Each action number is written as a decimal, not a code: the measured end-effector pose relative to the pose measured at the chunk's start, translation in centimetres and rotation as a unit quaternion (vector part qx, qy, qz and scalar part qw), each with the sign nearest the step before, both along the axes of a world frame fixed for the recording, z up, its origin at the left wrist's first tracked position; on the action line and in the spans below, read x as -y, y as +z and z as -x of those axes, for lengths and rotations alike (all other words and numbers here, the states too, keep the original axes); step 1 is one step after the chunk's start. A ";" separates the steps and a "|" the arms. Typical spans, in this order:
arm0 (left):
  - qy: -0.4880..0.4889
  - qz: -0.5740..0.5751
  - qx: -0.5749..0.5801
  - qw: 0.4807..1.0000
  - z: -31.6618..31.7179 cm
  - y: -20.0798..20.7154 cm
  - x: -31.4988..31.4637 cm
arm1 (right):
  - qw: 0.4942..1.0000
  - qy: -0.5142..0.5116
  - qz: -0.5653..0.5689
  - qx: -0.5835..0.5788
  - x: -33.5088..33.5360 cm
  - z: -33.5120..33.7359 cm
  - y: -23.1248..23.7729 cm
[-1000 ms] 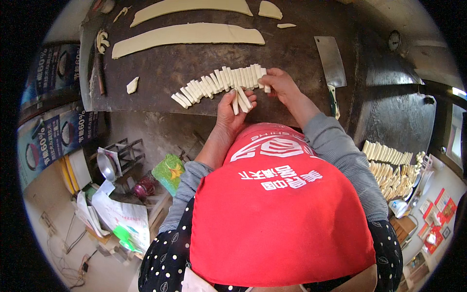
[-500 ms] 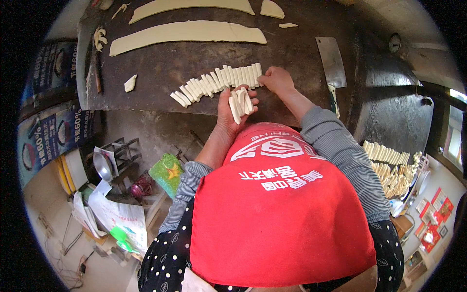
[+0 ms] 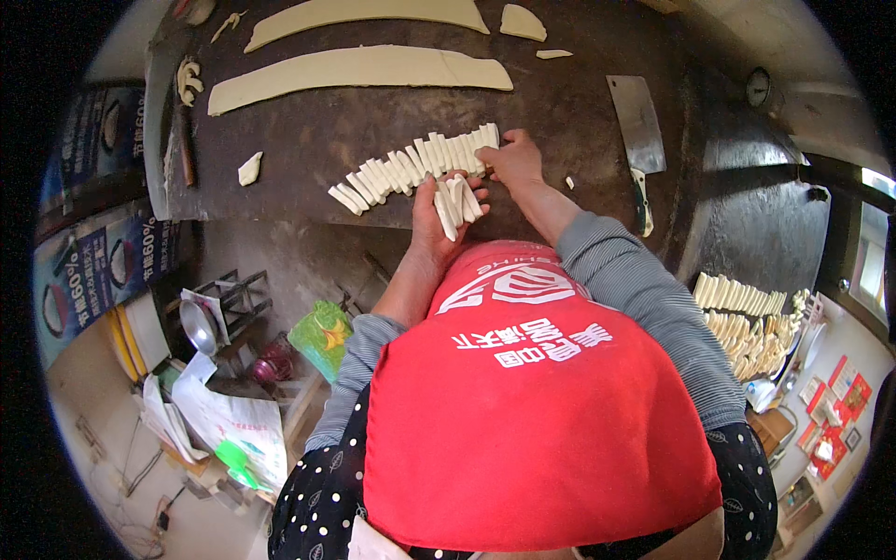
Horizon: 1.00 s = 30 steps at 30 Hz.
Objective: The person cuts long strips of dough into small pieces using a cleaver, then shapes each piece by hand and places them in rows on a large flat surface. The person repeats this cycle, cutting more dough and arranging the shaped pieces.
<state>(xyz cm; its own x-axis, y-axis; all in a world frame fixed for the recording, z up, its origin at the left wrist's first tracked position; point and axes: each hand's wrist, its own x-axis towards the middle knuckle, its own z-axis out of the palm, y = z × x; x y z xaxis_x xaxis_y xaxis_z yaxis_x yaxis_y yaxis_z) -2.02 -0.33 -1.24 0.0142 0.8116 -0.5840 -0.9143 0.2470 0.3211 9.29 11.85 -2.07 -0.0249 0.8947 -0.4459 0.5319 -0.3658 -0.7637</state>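
Near the board's front edge, her left hand [image 3: 439, 210] cradles several dough strips [image 3: 457, 199]; the right hand [image 3: 511, 161] pinches the cut row [image 3: 415, 166]. Two long dough sheets [image 3: 359, 70] remain uncut.

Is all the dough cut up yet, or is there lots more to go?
Partly. A row of cut pale dough sticks lies on the dark board. The left hand holds a few sticks; the right hand touches the row's end. Two long flat dough strips remain uncut, beside a steel cleaver.
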 end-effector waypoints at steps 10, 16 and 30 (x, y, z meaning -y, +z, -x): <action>-0.028 0.010 -0.001 1.000 0.4 1.4 -0.6 | 0.895 -0.001 0.262 -0.361 -1.5 -3.0 4.5; -0.106 -0.017 -0.001 0.994 -0.6 5.0 -2.5 | 0.923 0.094 0.140 -0.346 1.5 -8.0 10.6; -0.448 -0.071 -0.194 0.870 -15.6 14.6 -10.2 | 0.976 -0.080 -0.143 -0.146 7.0 -22.6 16.2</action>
